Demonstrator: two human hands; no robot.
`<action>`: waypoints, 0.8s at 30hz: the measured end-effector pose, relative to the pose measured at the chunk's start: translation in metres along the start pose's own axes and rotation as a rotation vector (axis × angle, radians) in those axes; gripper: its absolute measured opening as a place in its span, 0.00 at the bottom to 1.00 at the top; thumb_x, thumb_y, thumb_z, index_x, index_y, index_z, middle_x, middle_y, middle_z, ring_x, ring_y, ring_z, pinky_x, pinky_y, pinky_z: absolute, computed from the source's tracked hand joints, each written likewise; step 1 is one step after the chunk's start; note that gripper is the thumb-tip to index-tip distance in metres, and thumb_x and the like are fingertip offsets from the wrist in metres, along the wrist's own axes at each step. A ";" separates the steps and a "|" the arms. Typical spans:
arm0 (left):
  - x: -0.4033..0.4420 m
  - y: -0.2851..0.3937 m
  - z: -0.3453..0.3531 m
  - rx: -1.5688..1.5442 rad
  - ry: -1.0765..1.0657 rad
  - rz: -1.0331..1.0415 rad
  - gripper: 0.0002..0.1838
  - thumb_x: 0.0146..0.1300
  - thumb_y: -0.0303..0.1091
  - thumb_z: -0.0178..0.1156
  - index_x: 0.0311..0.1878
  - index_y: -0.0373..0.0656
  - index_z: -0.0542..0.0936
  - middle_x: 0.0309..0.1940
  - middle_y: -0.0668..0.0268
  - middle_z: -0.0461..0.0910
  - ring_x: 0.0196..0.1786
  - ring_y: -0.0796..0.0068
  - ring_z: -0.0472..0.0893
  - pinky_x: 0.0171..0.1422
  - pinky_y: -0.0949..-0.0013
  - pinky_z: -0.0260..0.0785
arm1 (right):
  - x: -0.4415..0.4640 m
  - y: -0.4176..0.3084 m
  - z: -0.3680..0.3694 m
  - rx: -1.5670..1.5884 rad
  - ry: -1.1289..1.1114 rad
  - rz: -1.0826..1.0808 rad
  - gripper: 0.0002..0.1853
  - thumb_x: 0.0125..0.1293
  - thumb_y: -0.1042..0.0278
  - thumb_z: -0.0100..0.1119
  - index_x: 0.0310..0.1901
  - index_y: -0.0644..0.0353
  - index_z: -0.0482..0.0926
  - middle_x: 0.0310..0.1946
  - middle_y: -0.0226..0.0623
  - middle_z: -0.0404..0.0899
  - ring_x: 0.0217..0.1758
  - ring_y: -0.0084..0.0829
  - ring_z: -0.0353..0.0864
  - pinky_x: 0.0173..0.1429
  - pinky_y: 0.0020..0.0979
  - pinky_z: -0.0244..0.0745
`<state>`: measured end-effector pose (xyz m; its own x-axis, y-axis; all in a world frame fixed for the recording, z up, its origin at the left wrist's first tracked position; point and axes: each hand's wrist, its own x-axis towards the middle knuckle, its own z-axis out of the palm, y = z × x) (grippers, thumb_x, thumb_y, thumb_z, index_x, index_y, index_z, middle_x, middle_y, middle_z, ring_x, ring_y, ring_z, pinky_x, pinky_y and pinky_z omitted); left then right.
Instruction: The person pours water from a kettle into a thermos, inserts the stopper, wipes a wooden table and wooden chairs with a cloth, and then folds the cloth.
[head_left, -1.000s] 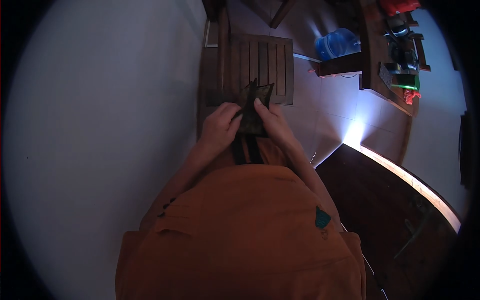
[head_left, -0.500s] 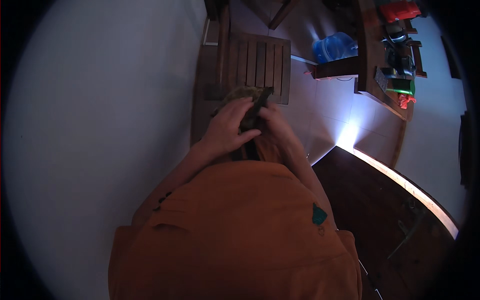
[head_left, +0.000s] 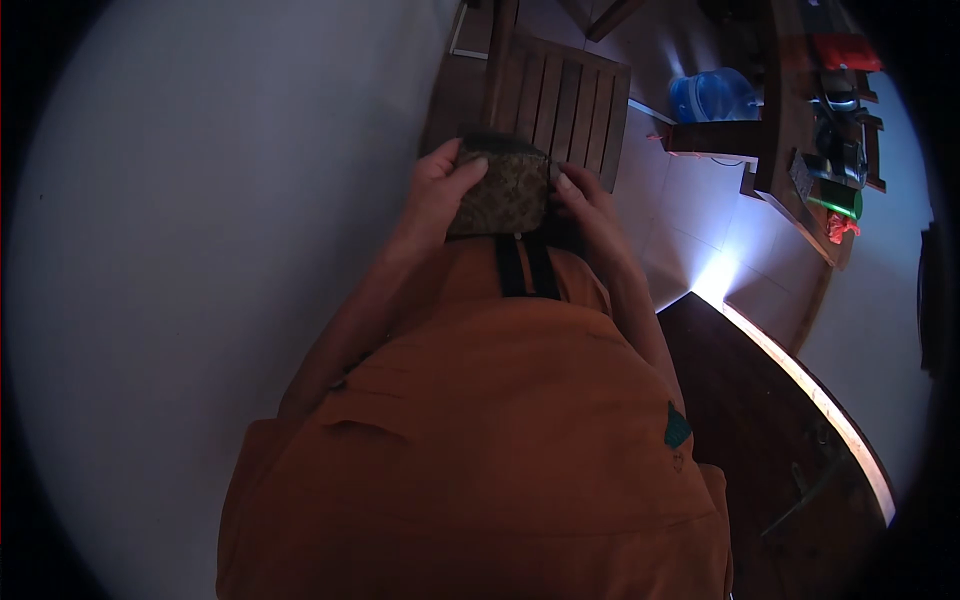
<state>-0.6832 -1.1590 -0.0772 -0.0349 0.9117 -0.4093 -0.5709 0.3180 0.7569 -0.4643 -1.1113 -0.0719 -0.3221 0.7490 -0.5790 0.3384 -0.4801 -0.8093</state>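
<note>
A small boxy pouch (head_left: pixel 507 188) in dark, mottled cloth is held up in front of my waist, its broad face towards me. At its left edge my left hand (head_left: pixel 438 188) is closed, with the thumb laid over the front face. My right hand (head_left: pixel 585 195) pinches the right edge near the upper corner, fingers bent. Two dark straps (head_left: pixel 512 268) show below the pouch against my orange clothing (head_left: pixel 480 440); I cannot tell whether they join it.
Beyond the pouch stands a slatted wooden chair (head_left: pixel 570 95). A white wall (head_left: pixel 220 250) runs close on my left. To the right are a large blue water bottle (head_left: pixel 715 97), a wooden table (head_left: pixel 775 150) with several items on it, and a dark door (head_left: pixel 750 410) with light along its edge.
The pouch has turned so its broad face shows and has moved slightly farther from my body. My hands have spread apart to its two sides. The view has shifted a little left.
</note>
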 end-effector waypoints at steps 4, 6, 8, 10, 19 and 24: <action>0.011 0.016 -0.011 -0.166 -0.034 -0.064 0.12 0.67 0.28 0.56 0.52 0.36 0.76 0.44 0.63 0.81 0.45 0.76 0.81 0.52 0.69 0.75 | 0.027 0.017 0.015 0.408 -0.148 0.021 0.30 0.68 0.54 0.57 0.62 0.70 0.65 0.56 0.45 0.73 0.59 0.29 0.72 0.63 0.31 0.66; 0.020 0.017 -0.018 -0.117 0.017 -0.039 0.12 0.67 0.26 0.55 0.51 0.34 0.76 0.41 0.64 0.81 0.42 0.79 0.80 0.50 0.73 0.74 | 0.031 -0.009 0.032 0.575 -0.294 0.003 0.25 0.66 0.63 0.60 0.59 0.70 0.68 0.53 0.43 0.76 0.56 0.29 0.75 0.60 0.30 0.70; 0.026 0.017 -0.026 0.004 0.072 0.010 0.13 0.67 0.27 0.55 0.53 0.34 0.75 0.43 0.63 0.81 0.44 0.78 0.79 0.52 0.72 0.73 | 0.041 -0.013 0.042 0.522 -0.262 -0.014 0.23 0.65 0.66 0.61 0.57 0.70 0.69 0.51 0.42 0.77 0.53 0.29 0.77 0.57 0.30 0.72; 0.031 0.014 -0.032 0.124 0.126 0.059 0.14 0.67 0.28 0.56 0.54 0.33 0.74 0.45 0.61 0.80 0.46 0.76 0.79 0.53 0.71 0.72 | 0.052 -0.015 0.046 0.466 -0.230 -0.031 0.22 0.63 0.70 0.61 0.56 0.71 0.70 0.49 0.41 0.78 0.50 0.29 0.79 0.55 0.29 0.74; 0.027 -0.010 -0.040 0.468 0.200 0.071 0.25 0.63 0.34 0.63 0.59 0.34 0.68 0.50 0.61 0.77 0.52 0.73 0.76 0.59 0.69 0.68 | 0.069 -0.005 0.055 0.289 -0.053 0.008 0.21 0.61 0.68 0.64 0.52 0.70 0.72 0.44 0.41 0.80 0.46 0.29 0.80 0.52 0.29 0.75; 0.032 -0.008 -0.042 0.362 0.173 0.023 0.19 0.61 0.29 0.61 0.54 0.35 0.72 0.46 0.63 0.79 0.47 0.75 0.78 0.54 0.70 0.71 | 0.074 -0.006 0.058 0.196 -0.155 -0.096 0.21 0.62 0.64 0.64 0.52 0.69 0.73 0.45 0.39 0.80 0.48 0.28 0.79 0.54 0.29 0.74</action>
<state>-0.7144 -1.1429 -0.1175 -0.1992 0.8724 -0.4464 -0.2432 0.3973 0.8849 -0.5411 -1.0795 -0.1155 -0.4810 0.7241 -0.4944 0.1263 -0.5007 -0.8563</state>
